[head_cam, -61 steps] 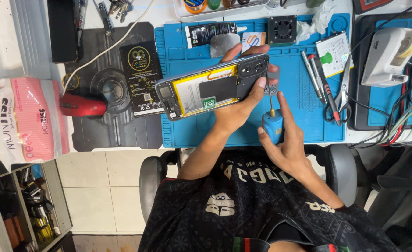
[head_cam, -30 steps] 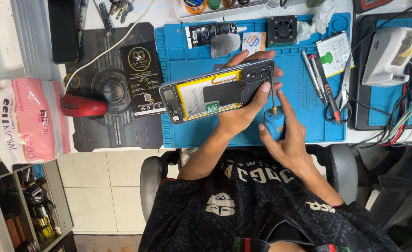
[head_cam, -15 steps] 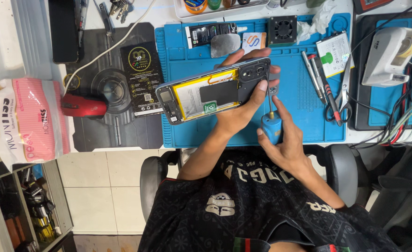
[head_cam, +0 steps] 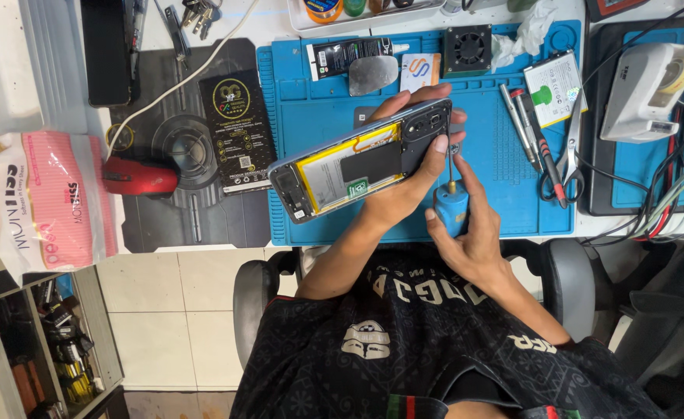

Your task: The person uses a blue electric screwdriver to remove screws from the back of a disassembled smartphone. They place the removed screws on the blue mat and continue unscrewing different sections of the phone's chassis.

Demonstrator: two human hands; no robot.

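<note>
Left hand (head_cam: 408,174) grips the opened phone (head_cam: 357,167), tilted above the blue mat (head_cam: 311,116). Right hand (head_cam: 466,229) closes around a blue screwdriver (head_cam: 450,203), tip at the phone's right end.

The left hand (head_cam: 408,174) curls in a clamp, thumb on the near side, fingers wrapped round the far side. The right hand (head_cam: 466,225) pinches upright between thumb and fingertips (palm facing left), both forearms angled inward.
</note>
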